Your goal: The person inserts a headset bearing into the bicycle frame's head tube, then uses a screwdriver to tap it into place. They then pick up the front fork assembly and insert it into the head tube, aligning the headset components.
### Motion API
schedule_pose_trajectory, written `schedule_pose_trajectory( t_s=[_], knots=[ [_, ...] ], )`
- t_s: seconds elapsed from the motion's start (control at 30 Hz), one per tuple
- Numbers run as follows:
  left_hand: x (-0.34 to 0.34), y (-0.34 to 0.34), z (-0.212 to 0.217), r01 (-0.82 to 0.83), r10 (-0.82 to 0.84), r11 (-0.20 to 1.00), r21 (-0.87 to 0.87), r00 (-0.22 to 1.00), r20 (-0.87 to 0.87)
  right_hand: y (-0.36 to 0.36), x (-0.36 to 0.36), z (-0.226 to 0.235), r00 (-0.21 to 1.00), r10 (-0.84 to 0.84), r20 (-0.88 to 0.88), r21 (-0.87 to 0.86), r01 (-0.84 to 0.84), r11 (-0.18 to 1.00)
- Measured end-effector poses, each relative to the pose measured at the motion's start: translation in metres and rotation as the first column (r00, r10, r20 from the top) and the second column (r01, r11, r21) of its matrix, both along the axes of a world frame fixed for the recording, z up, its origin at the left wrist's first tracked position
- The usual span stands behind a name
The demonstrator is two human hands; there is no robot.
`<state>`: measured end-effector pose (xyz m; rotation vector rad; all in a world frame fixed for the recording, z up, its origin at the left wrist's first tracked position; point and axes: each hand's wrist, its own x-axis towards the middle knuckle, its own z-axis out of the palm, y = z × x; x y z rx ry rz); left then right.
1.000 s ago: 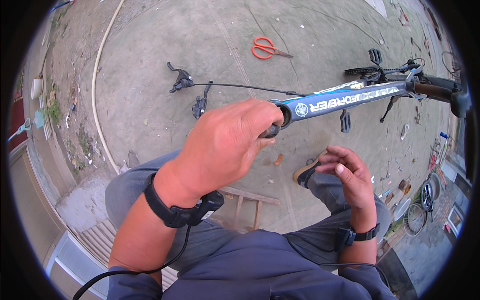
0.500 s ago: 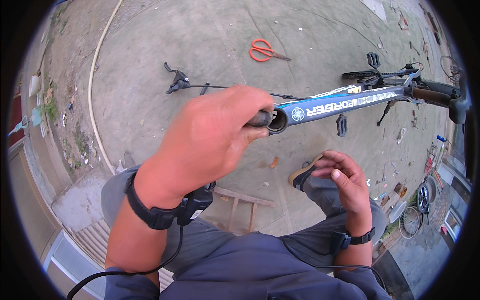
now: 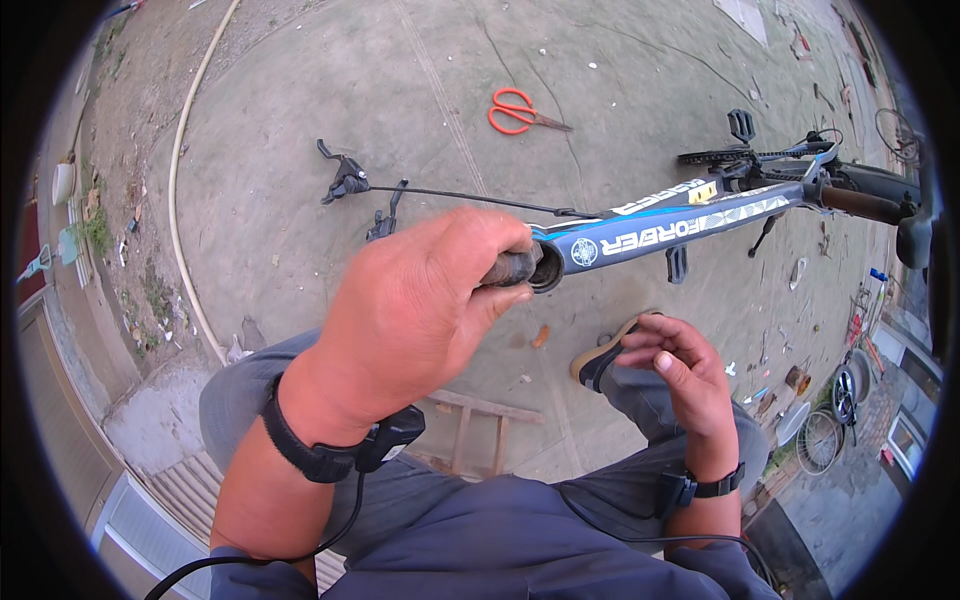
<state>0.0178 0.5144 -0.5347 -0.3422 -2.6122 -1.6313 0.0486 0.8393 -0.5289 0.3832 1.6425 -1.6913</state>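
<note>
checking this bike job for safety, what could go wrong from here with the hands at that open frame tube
1. The left hand holds a dark grey cylindrical part right at the open round end of the blue bicycle frame tube; fingertips could get pinched at its rim.
2. The right hand is off the frame, so the frame might twist or drop.
3. The orange-handled scissors and the black brake lever with its cable lie loose on the concrete ground, likely trip hazards.

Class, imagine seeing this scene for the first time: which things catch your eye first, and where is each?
The left hand fills the centre, gripping a dark part at the open end of a blue bike frame that runs off to the right. Orange scissors stand out on the grey ground above. The right hand is curled at lower right.
</note>
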Motion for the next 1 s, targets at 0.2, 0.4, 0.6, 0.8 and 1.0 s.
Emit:
schedule_pose_trajectory(
  t_s=[0.2,0.4,0.6,0.8,1.0],
  knots=[
    [0.002,0.001,0.004,0.049,-0.041,0.998,-0.044,0.984,0.171,0.001,-0.004,0.000,1.000,-0.003,0.010,0.005,0.003,1.000],
    [-0.005,0.001,0.003,0.144,-0.130,0.984,-0.101,0.983,0.132,0.000,-0.007,0.000,1.000,-0.008,0.022,-0.004,0.008,1.000],
    [-0.007,-0.002,0.008,0.126,-0.103,0.982,-0.143,0.981,0.164,-0.001,-0.008,0.002,0.999,-0.018,0.026,-0.019,0.019,1.000],
    [-0.012,0.000,0.007,0.127,-0.108,0.984,-0.128,0.983,0.147,0.000,-0.007,0.003,0.999,-0.021,0.026,-0.033,0.022,0.999],
    [-0.015,0.006,0.006,0.166,-0.151,0.970,-0.177,0.984,0.095,0.002,-0.007,0.006,1.000,-0.017,0.023,-0.020,0.017,1.000]
  ],
)
